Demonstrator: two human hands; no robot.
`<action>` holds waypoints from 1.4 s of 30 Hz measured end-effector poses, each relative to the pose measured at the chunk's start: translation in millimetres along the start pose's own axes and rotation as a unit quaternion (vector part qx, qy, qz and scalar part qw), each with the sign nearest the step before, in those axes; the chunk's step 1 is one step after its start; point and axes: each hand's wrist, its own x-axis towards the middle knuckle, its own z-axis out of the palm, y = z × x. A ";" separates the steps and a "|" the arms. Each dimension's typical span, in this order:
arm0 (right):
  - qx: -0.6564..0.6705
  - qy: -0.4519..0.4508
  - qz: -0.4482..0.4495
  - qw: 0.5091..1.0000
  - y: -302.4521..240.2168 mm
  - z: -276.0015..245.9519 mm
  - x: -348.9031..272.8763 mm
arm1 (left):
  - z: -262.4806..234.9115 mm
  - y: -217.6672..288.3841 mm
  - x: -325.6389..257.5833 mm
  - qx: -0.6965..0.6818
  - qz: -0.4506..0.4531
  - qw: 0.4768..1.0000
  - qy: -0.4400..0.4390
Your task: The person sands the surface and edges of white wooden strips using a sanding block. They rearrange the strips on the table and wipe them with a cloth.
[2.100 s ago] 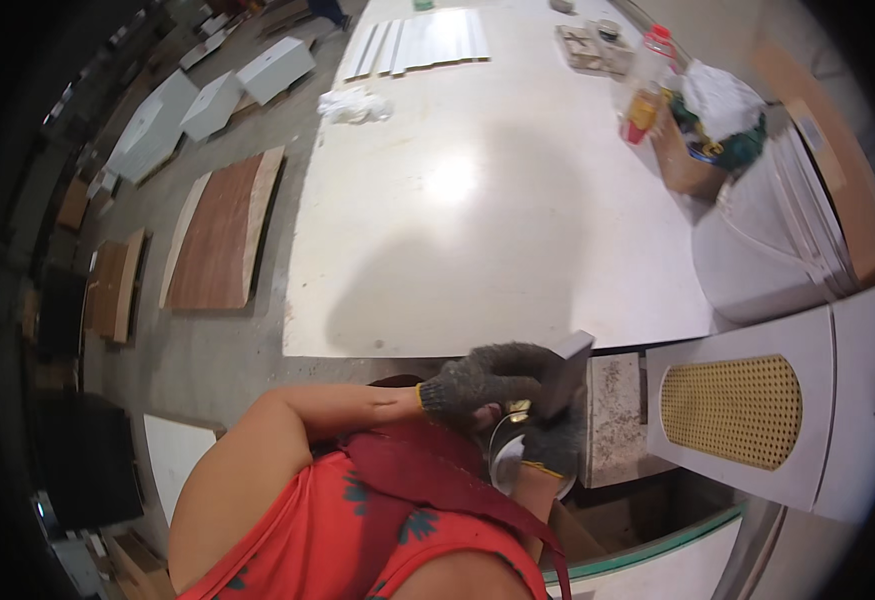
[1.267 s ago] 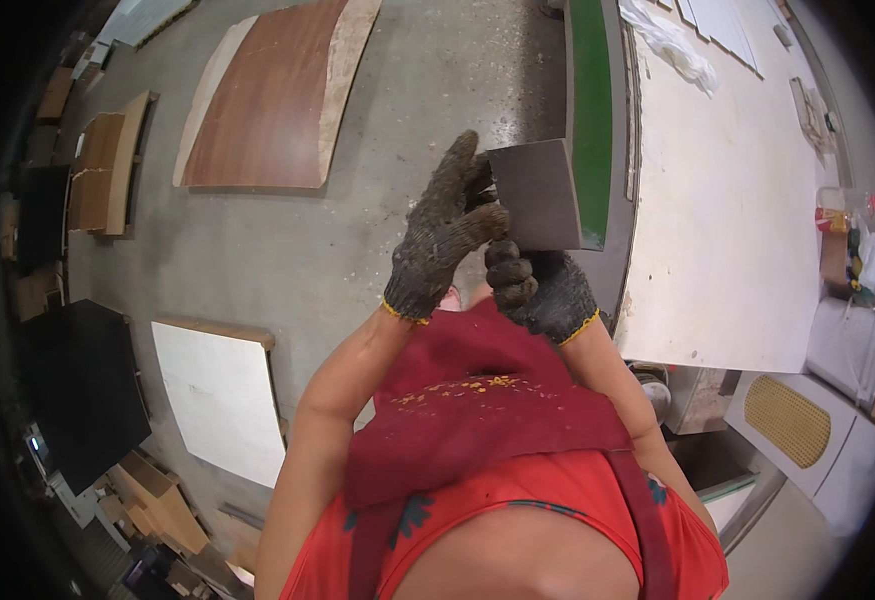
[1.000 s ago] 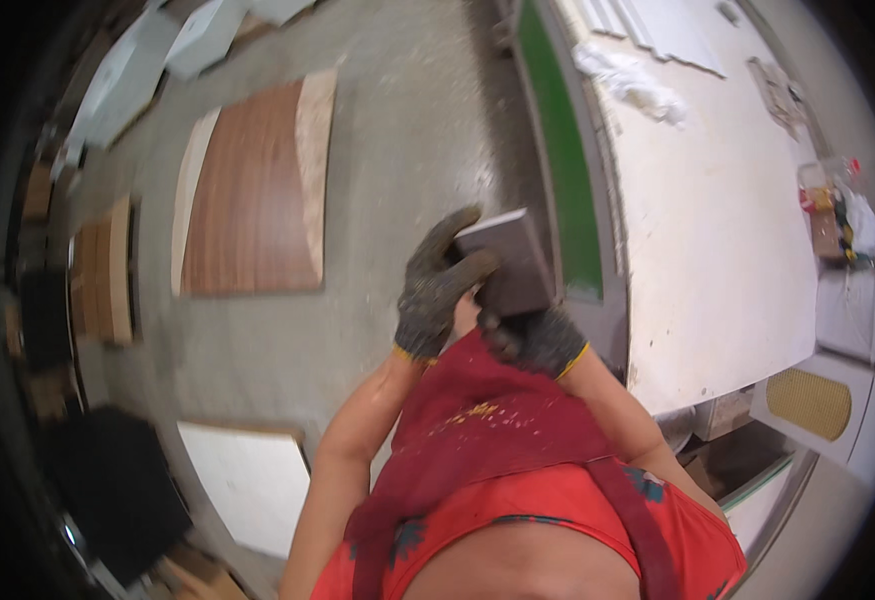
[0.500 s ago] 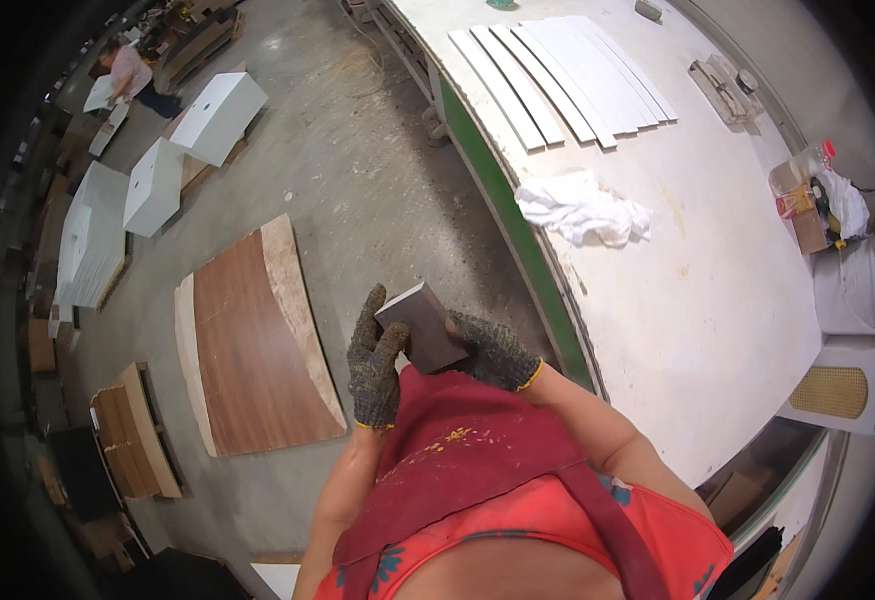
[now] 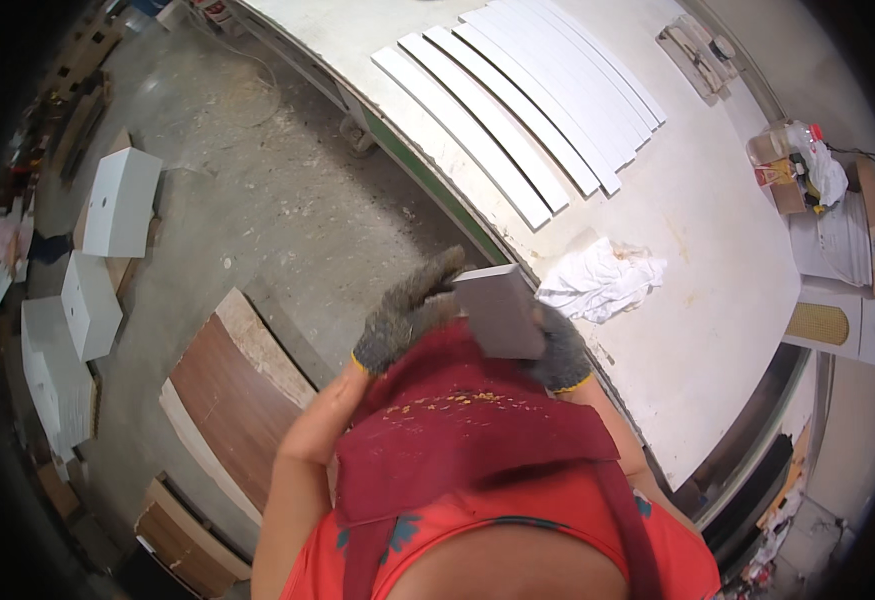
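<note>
My right hand point(image 5: 561, 350), in a dark knitted glove with a yellow cuff, grips a thick grey rectangular sanding block point(image 5: 502, 312) from its right side. Most of that hand's fingers are hidden behind the block. My left hand point(image 5: 409, 312), gloved alike, is at the block's left edge. Motion smears its fingers, so I cannot tell whether they touch or hold the block. Both hands are in front of my dark red apron point(image 5: 437, 420), close to the table's edge.
The white worktable point(image 5: 697, 330) carries several long white strips point(image 5: 557, 90) and a crumpled white cloth point(image 5: 605, 280). A plastic bottle point(image 5: 782, 142) stands at its right. Brown wood-look panels point(image 5: 242, 375) and white boxes point(image 5: 122, 205) occupy the floor at left. A person point(image 5: 12, 240) is at far left.
My view has turned, so the table sits further left and the floor panels lower. The block and my right hand have shifted right in the picture, and my left hand has tilted toward the block.
</note>
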 end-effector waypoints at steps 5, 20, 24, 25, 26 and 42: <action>0.051 0.126 -0.147 0.980 -59.0 -6.7 -0.7 | -58.5 29.9 98.9 0.069 0.024 0.997 0.026; -0.768 0.205 -0.384 0.469 -139.0 37.8 242.8 | -223.5 54.4 376.9 0.631 0.329 0.683 0.165; -0.800 0.192 -0.332 0.461 -137.8 41.7 288.2 | -225.9 55.3 399.5 0.628 0.332 0.694 0.115; -0.811 0.189 -0.320 0.451 -134.2 43.9 293.2 | -223.9 58.0 398.1 0.631 0.328 0.692 0.121; -0.809 0.190 -0.311 0.462 -130.2 47.1 297.7 | -223.1 61.2 396.4 0.635 0.324 0.690 0.126; -0.829 0.205 -0.312 0.417 -144.9 82.4 337.8 | -212.8 61.3 415.4 0.576 0.298 0.742 0.169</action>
